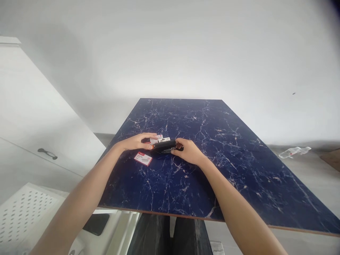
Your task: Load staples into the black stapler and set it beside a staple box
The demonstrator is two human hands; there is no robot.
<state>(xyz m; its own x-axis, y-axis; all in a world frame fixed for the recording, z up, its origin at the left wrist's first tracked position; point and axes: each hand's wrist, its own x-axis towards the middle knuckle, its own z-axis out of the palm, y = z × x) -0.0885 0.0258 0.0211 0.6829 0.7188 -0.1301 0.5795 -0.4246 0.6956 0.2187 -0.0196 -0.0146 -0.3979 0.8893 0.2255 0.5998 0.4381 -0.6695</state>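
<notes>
A black wallet (165, 144) rests on the blue marbled table, its folds partly spread so that thin light edges show inside. My left hand (135, 141) grips its left end, thumb at the near side and fingers reaching over white and red cards (159, 137) behind it. At the right end, my right hand (190, 151) pinches the wallet between thumb and curled fingers. A white card with a red border (142, 158) lies flat just below my left hand. How the cards behind sit against the wallet is partly hidden.
The blue tabletop (202, 124) has its far edge by a pale wall. A white cabinet (42, 117) stands at left, above a white perforated panel (25, 209). A clear plastic bottle (290, 152) lies beyond the table's right side.
</notes>
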